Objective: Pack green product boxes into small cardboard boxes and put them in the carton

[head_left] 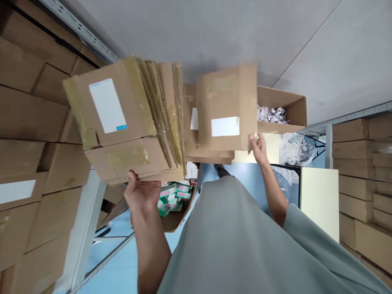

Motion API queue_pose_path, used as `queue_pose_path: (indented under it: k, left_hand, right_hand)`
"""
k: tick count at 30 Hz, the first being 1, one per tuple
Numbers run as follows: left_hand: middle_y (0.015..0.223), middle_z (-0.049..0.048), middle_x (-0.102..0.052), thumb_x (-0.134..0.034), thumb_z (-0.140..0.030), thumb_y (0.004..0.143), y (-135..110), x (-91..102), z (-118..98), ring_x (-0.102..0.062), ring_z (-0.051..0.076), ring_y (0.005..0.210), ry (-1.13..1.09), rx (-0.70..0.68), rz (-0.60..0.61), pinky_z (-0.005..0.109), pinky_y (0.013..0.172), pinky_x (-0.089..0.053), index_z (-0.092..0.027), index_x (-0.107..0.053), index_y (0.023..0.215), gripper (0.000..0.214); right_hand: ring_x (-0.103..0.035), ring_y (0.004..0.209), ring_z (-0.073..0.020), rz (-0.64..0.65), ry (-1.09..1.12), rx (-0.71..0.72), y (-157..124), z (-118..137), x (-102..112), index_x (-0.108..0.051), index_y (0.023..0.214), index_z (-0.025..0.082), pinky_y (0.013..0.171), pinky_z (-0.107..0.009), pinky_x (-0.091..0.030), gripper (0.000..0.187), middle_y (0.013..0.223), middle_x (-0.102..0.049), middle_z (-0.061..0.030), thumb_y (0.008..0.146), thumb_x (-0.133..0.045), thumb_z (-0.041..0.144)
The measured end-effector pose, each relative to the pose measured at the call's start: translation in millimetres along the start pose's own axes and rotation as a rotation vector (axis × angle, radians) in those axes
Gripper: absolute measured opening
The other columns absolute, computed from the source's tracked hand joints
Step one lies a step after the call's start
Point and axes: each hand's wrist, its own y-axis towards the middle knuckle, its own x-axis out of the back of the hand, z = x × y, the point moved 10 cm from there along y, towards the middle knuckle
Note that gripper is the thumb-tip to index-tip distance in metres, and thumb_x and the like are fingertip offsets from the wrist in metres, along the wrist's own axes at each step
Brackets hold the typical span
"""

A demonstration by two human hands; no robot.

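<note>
My left hand (141, 192) grips the lower edge of a stack of flattened cardboard boxes (128, 118), taped and bearing a white label; the stack is held up in front of me. My right hand (258, 148) is closed on the lower right corner of a single flattened cardboard box (226, 107) with a white label. That box is lifted over a low pile of more flat cardboard (196, 141) between the two hands.
Stacked cardboard cartons (33, 134) fill a metal rack on the left; more cartons (364, 179) stand at the right. An open box (290, 108) holds crumpled white wrappers. Below my left hand an open carton (173, 198) holds small green and pink packets. A pale cabinet (318, 200) stands right.
</note>
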Motion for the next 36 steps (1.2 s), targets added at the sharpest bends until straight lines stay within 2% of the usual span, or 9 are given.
queue_pose_path:
  k: [4,7,12,17,21,25,28,31,36]
  left_hand:
    - [0.141,0.0058,-0.083,-0.084,-0.054,0.092,-3.1,-3.1,-3.5,-0.063,0.029,0.157,0.047,0.017,0.037,0.051,0.135,-0.048,-0.028,-0.078,0.108,0.031]
    - [0.143,0.0116,-0.081,-0.092,-0.062,0.083,-7.0,-5.1,25.7,-0.064,0.034,0.154,0.04,0.134,0.027,0.057,0.13,-0.052,-0.028,-0.077,0.11,0.045]
    - [0.147,0.0109,-0.079,-0.091,-0.057,0.085,-4.5,-5.7,78.3,-0.064,0.034,0.153,0.058,0.274,-0.039,0.063,0.129,-0.051,-0.03,-0.076,0.115,0.043]
    - [0.129,0.0058,-0.086,-0.083,-0.041,0.093,-4.0,-7.0,107.5,-0.075,0.032,0.133,0.031,0.453,-0.142,0.061,0.122,-0.059,-0.031,-0.076,0.11,0.021]
    - [0.12,0.0051,-0.087,-0.083,-0.032,0.092,6.0,-9.9,99.8,-0.076,0.028,0.134,0.011,0.359,-0.208,0.055,0.121,-0.061,-0.029,-0.073,0.106,0.017]
    - [0.118,0.0059,-0.087,-0.082,-0.025,0.09,29.7,-2.7,72.5,-0.074,0.027,0.14,0.077,0.242,-0.243,0.056,0.126,-0.057,-0.027,-0.073,0.108,0.021]
    - [0.121,0.0075,-0.086,-0.08,-0.025,0.092,49.7,-2.1,43.6,-0.073,0.029,0.141,0.114,0.212,-0.169,0.058,0.129,-0.054,-0.027,-0.073,0.106,0.016]
    - [0.127,0.0079,-0.085,-0.085,-0.032,0.087,65.0,-10.8,6.5,-0.07,0.03,0.145,0.073,0.13,-0.055,0.058,0.136,-0.046,-0.026,-0.072,0.104,0.022]
    - [0.135,0.0064,-0.084,-0.088,-0.036,0.08,72.7,-21.7,-42.2,-0.06,0.029,0.158,0.062,0.012,0.014,0.056,0.143,-0.035,-0.026,-0.073,0.107,0.034]
  right_hand:
    - [-0.07,0.076,-0.0174,0.087,0.135,-0.189,-13.9,-36.0,-91.3,-0.054,0.128,0.026,0.045,-0.023,-0.054,0.06,0.106,-0.075,-0.0044,0.1,-0.068,0.078]
    - [-0.072,0.09,-0.0224,0.12,0.189,-0.25,-35.2,-44.2,-148.8,-0.052,0.136,0.027,0.05,-0.028,-0.061,0.063,0.12,-0.072,-0.0084,0.1,-0.068,0.076]
    - [-0.073,0.097,-0.0227,0.221,0.24,-0.333,-64.6,-58.0,-204.0,-0.05,0.126,0.03,0.058,-0.032,-0.068,0.064,0.129,-0.067,-0.0076,0.096,-0.064,0.085]
    - [-0.075,0.095,-0.0216,0.18,0.286,-0.379,-63.8,-70.9,-200.9,-0.05,0.124,0.029,0.062,-0.033,-0.07,0.064,0.129,-0.07,-0.0071,0.096,-0.066,0.085]
    - [-0.078,0.092,-0.0234,0.29,0.317,-0.439,-69.1,-82.0,-207.8,-0.055,0.122,0.029,0.064,-0.035,-0.07,0.062,0.119,-0.075,-0.006,0.097,-0.066,0.085]
    - [-0.079,0.106,-0.0275,0.181,0.064,-0.405,-57.8,-95.7,-174.6,-0.063,0.118,0.025,0.089,-0.045,-0.072,0.059,0.118,-0.078,-0.0111,0.11,-0.046,0.08]
    - [-0.071,0.132,-0.0351,-0.043,-0.349,-0.293,-37.8,-94.1,-136.2,-0.062,0.13,0.018,0.118,-0.053,-0.06,0.057,0.136,-0.073,-0.0211,0.106,-0.067,0.07]
    - [-0.063,0.144,-0.043,0.036,-0.668,-0.246,-23.1,-97.5,-148.0,-0.062,0.137,0.011,0.126,-0.057,-0.051,0.068,0.143,-0.067,-0.0286,0.095,-0.088,0.058]
    - [-0.066,0.137,-0.0394,0.09,-0.792,-0.247,-8.4,-104.8,-171.5,-0.07,0.131,0.01,0.121,-0.051,-0.052,0.044,0.141,-0.069,-0.0264,0.1,-0.083,0.038]
